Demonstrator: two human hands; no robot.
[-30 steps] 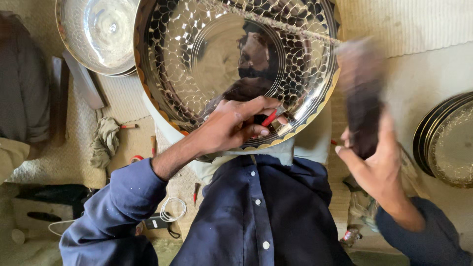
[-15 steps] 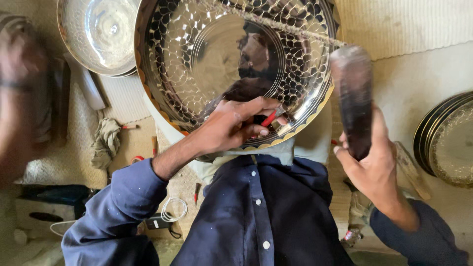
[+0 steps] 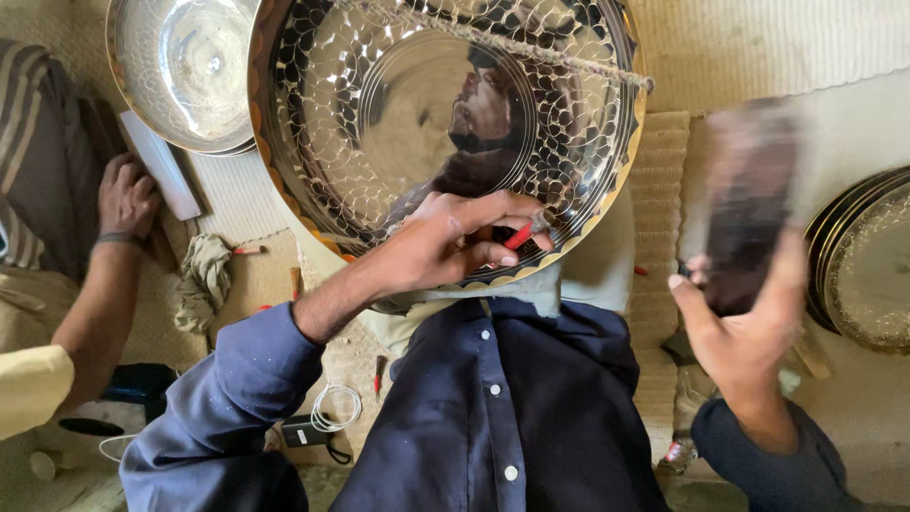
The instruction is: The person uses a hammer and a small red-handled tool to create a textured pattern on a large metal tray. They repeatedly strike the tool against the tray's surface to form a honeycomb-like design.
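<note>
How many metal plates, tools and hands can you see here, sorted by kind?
Metal plates: 3 – big patterned plate, plain plate, gold-rimmed plate.
Tools: 2 – red-handled tool, dark mallet.
Hands: 3 – left hand, right hand, co-worker's hand.
Total: 8

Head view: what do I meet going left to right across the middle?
Another person's hand → crumpled rag → left hand with a red-handled tool → right hand gripping a dark blurred tool → stacked plates.
</note>
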